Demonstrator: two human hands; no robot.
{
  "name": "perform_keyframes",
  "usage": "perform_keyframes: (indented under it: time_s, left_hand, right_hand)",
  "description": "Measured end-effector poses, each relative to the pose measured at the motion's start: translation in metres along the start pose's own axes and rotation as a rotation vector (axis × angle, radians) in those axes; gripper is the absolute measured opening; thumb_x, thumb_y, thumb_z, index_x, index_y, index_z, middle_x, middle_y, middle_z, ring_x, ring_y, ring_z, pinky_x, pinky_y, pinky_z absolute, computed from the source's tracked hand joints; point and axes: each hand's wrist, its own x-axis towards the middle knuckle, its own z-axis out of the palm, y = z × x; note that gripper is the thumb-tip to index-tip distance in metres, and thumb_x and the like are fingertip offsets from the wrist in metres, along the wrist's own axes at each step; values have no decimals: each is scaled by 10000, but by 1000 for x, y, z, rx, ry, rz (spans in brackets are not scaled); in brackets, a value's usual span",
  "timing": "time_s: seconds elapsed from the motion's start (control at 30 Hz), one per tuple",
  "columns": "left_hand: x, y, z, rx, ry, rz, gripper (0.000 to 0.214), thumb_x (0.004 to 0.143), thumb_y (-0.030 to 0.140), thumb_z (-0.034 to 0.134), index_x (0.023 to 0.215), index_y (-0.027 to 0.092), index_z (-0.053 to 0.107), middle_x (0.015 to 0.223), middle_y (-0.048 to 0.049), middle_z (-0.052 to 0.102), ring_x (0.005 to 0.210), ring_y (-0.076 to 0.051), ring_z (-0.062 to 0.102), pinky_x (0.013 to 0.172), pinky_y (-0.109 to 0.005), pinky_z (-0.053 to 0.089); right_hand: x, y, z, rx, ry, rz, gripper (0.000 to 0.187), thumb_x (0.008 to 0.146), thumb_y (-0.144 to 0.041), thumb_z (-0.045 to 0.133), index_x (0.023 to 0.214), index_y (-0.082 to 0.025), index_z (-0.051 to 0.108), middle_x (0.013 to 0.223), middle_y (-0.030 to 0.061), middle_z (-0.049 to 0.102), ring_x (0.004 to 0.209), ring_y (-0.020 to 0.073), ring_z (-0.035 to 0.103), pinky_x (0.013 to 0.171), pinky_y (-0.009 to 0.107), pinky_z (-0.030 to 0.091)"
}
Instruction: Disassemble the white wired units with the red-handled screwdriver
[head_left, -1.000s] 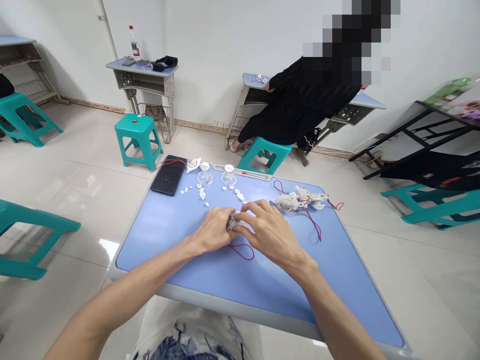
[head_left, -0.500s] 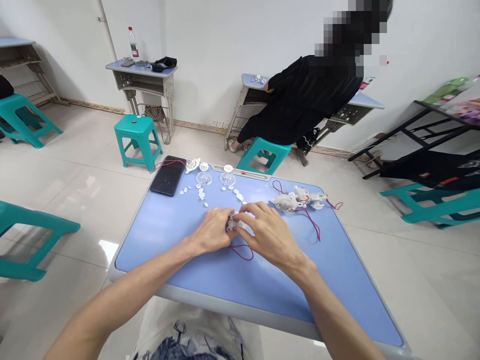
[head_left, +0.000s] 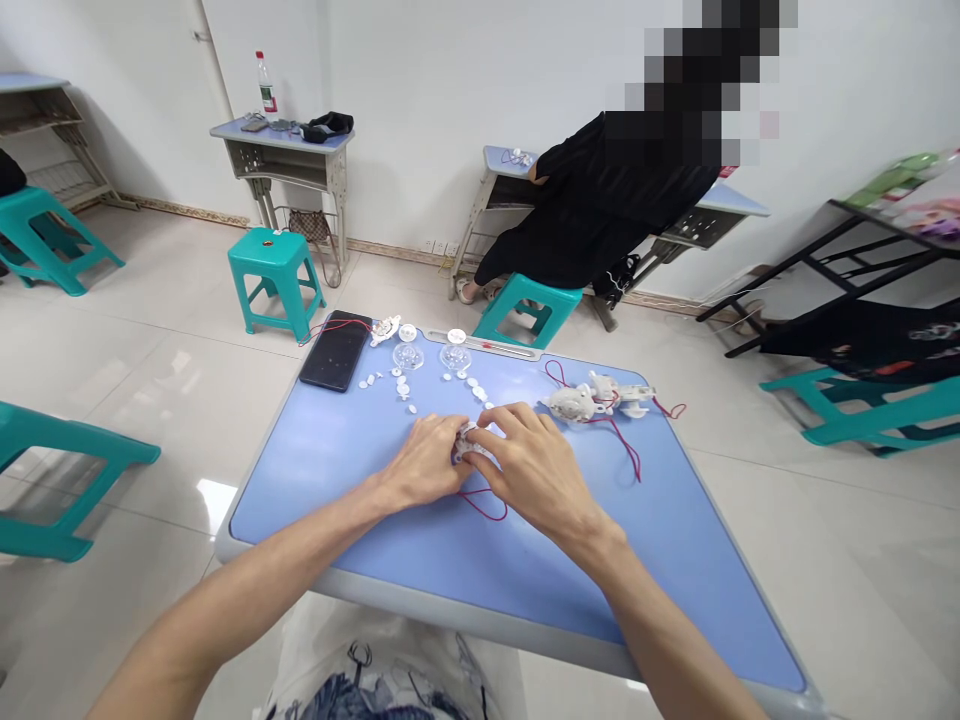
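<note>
Over the middle of the blue desk (head_left: 420,540), my left hand (head_left: 431,462) is closed around a small white plastic piece with a mechanism in it (head_left: 466,442). My right hand (head_left: 529,455) has its thumb and fingertips on the right side of the same piece; the fingers partly hide it. A red cord loop (head_left: 486,508) comes out below the hands and lies on the desk. Beyond my hands lie several small white round parts (head_left: 477,390), two clear domed parts (head_left: 455,357) and white discs (head_left: 457,337).
A black phone (head_left: 336,352) lies at the desk's far left, beside a white part with red cord (head_left: 385,330). White assembled pieces with red cords (head_left: 574,402) lie at right. A person in black (head_left: 607,200) sits at another desk; teal stools (head_left: 274,270) stand around.
My hands stay on the white piece, with only a slight shift of the right hand's fingers. The seated person's head has moved a little.
</note>
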Motion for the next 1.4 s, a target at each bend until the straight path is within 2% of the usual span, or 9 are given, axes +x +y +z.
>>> perform_keyframes:
  time_s: [0.67, 1.07, 1.4]
  left_hand:
    - [0, -4, 4, -5, 11, -28, 249, 795, 207, 588, 1041, 179, 567, 921, -40, 654, 846, -211, 589, 783, -321, 443]
    - [0, -3, 3, 9, 12, -35, 254, 806, 208, 572, 1058, 182, 579, 931, -42, 672, 863, -222, 596, 789, -330, 440]
    - [1, -2, 2, 3, 12, -37, 285, 806, 209, 577, 1089, 175, 577, 985, -54, 682, 896, -232, 601, 821, -342, 446]
  right_hand:
    - [0, 5, 4, 70, 30, -5, 90, 893, -225, 619, 942, -199, 690, 1008, 73, 677, 948, 237, 561, 759, 356, 422]
    - [0, 3, 0, 147, -14, 0, 132, 902, -196, 545, 962, -200, 663, 973, 66, 681, 942, 226, 558, 719, 350, 406]
    - [1, 5, 2, 171, -30, 32, 107, 912, -248, 575, 950, -191, 656, 962, 71, 662, 923, 228, 550, 745, 351, 411]
